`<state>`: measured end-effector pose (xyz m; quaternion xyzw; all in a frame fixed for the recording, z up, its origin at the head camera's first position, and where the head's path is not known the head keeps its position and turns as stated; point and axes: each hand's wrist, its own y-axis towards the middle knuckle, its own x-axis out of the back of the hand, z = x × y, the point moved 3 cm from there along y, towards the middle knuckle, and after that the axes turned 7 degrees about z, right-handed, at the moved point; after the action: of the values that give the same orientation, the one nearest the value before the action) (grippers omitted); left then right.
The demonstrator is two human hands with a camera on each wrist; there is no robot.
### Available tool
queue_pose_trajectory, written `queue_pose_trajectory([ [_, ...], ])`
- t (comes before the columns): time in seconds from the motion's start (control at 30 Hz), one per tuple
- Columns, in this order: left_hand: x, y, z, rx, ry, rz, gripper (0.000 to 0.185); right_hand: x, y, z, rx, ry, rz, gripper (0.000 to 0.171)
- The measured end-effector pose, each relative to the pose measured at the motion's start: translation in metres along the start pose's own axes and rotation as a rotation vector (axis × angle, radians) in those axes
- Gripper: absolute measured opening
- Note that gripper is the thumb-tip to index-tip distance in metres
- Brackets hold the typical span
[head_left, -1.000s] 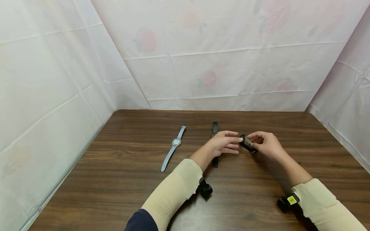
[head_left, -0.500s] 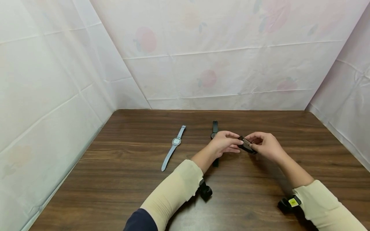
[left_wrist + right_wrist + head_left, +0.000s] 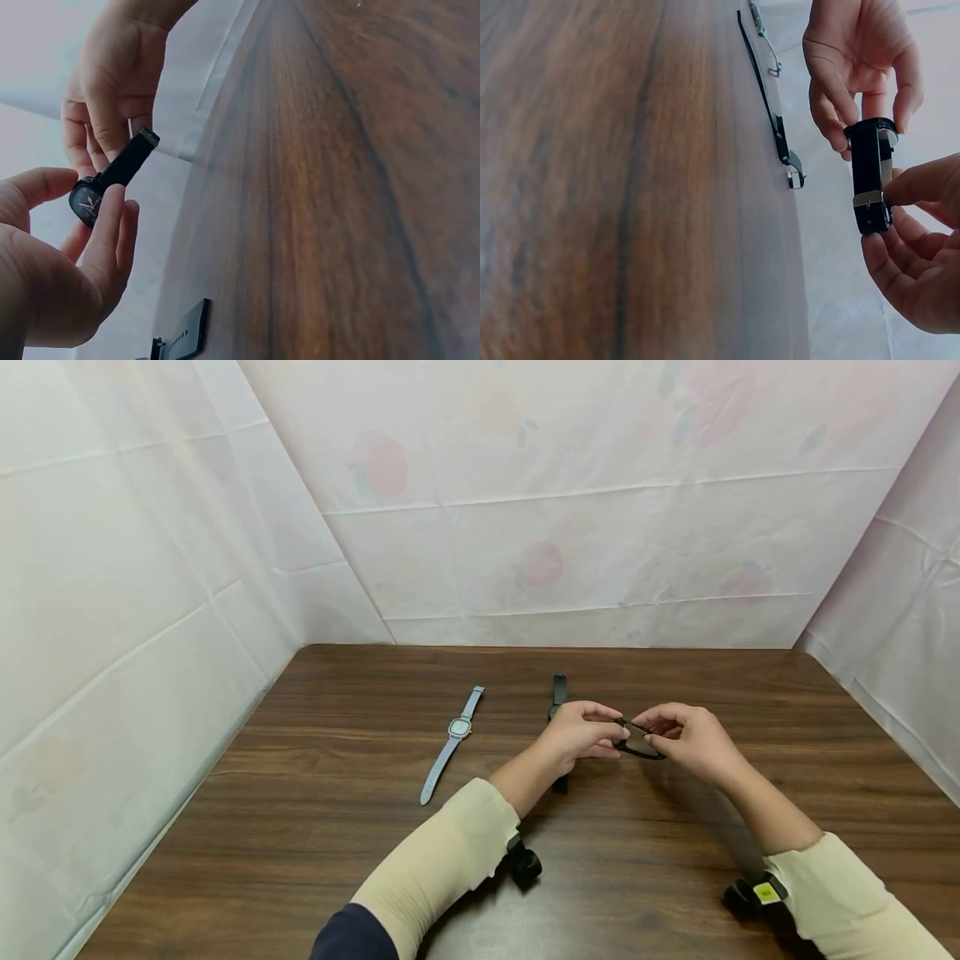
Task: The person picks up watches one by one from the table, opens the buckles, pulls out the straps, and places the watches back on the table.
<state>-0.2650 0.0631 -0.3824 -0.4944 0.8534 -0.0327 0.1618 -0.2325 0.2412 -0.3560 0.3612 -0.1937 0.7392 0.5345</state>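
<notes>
Hands meet above the tabletop (image 3: 375, 827): left hand (image 3: 581, 733) and right hand (image 3: 690, 739) both pinch a black watch (image 3: 637, 742), right of the grey watch (image 3: 453, 735). Left wrist view shows its dial (image 3: 86, 201) between thumb and finger. Right wrist view shows the buckle (image 3: 870, 199); such light fingertip pinches could let it slip.

Head view high, looking down over table (image 3: 375, 860), wrist views close, sharing both hands

The wooden table (image 3: 337, 827) is the landmark. Above its middle, the left hand (image 3: 581, 735) and right hand (image 3: 693, 739) meet, the wristwatch (image 3: 637, 739) between them. A second watch (image 3: 557, 693) lies behind the left hand, a third watch (image 3: 452, 739) farther left.
</notes>
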Motion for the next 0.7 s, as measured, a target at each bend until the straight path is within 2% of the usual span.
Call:
queue_pose_trajectory([
  [0.13,0.001,-0.003,-0.001,-0.017,0.000,-0.004,0.026,0.003,-0.002,0.004,0.013,0.002,-0.025,0.022],
  [0.43,0.011,-0.014,-0.007,-0.092,0.004,0.023,0.029,0.008,-0.009,0.005,-0.021,0.109,-0.030,0.031],
  [0.7,0.018,-0.023,-0.013,-0.154,-0.035,0.040,0.035,0.008,-0.011,0.007,-0.047,0.338,-0.009,0.035],
])
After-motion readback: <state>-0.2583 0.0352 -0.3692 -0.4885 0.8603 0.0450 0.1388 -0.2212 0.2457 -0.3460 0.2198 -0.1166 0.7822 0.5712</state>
